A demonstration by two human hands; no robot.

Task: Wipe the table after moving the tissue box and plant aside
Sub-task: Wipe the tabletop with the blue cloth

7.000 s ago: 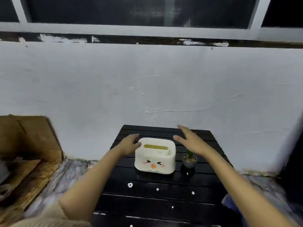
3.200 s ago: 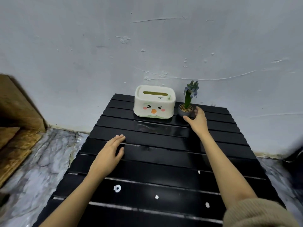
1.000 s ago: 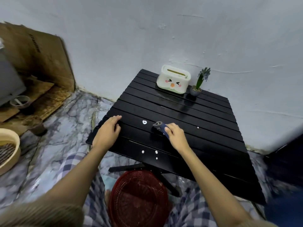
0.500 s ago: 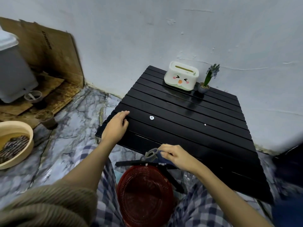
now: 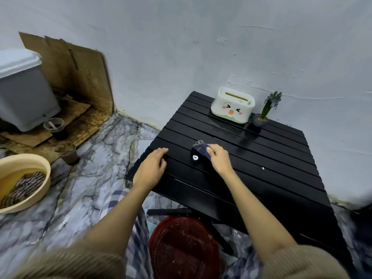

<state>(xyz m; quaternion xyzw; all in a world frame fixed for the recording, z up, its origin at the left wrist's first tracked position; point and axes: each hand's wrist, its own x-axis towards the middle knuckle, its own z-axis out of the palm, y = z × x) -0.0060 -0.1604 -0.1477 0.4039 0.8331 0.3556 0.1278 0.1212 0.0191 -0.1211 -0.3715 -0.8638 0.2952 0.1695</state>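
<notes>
The wiping step is under way: the cream duck-faced tissue box [image 5: 232, 105] and the small potted plant [image 5: 265, 111] stand at the far edge of the black slatted table [image 5: 261, 158]. The right hand [image 5: 218, 158], fingers closed on a bunched dark-blue cloth [image 5: 202, 148], presses it just beside a white ring-shaped crumb [image 5: 195, 157]. The next stroke likely must sweep that crumb toward the near edge, above the red mesh basket [image 5: 184, 248]. The left hand [image 5: 152, 168] lies flat, fingers loosely spread, bracing the table's edge.

Home corner, floor-level living space — rough whitewashed wall [image 5: 181, 47], marble-pattern vinyl floor covering [image 5: 96, 158], low black slatted folding table [image 5: 261, 178]. Flattened brown cardboard sheets [image 5: 80, 77] propped at wall, cream plastic wash basin [image 5: 40, 188] holding striped cloth, red plastic mesh basket [image 5: 181, 248] — domestic clutter.
</notes>
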